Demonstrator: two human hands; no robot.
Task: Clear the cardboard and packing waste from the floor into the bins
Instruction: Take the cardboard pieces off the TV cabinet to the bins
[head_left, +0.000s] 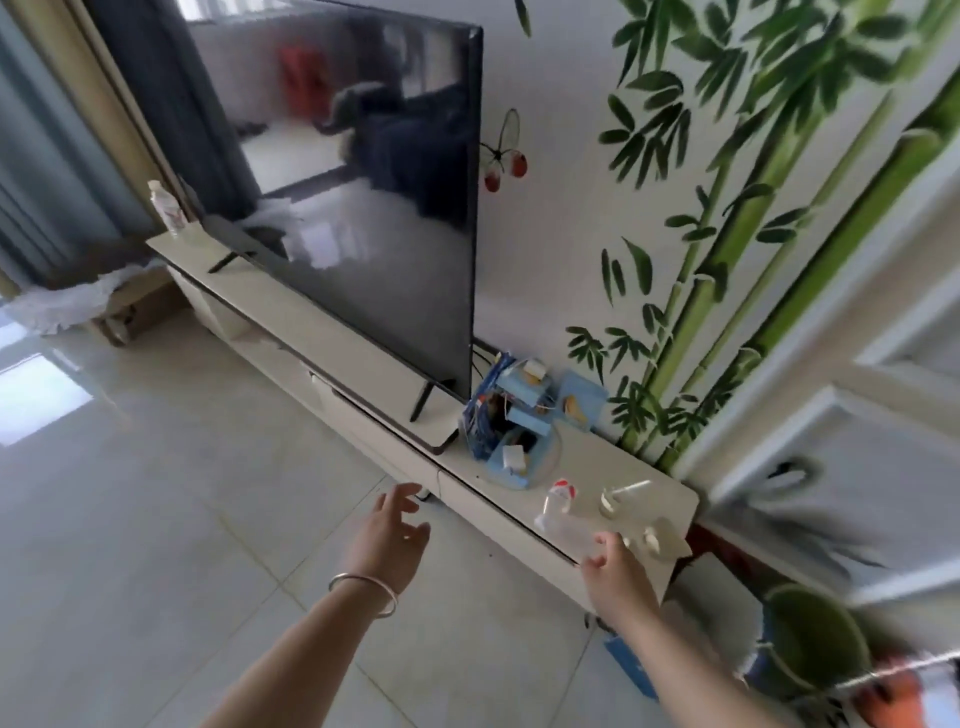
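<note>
Both hands reach out with nothing in them. Left hand (a silver bangle on its wrist) has loose, spread fingers over the tile floor. Right hand is relaxed too, by the edge of the TV stand, close to a clear bottle. No writing can be read. Farther off stands the big TV. Far left, a cardboard box with white packing sits on the floor.

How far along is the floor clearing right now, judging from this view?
Done: the pale tiled floor nearby looks bare. In hand: nothing; the left hand and right hand are both empty. Left: the brown cardboard box with white packing wrap on the floor beside the cabinet's far end.
</note>
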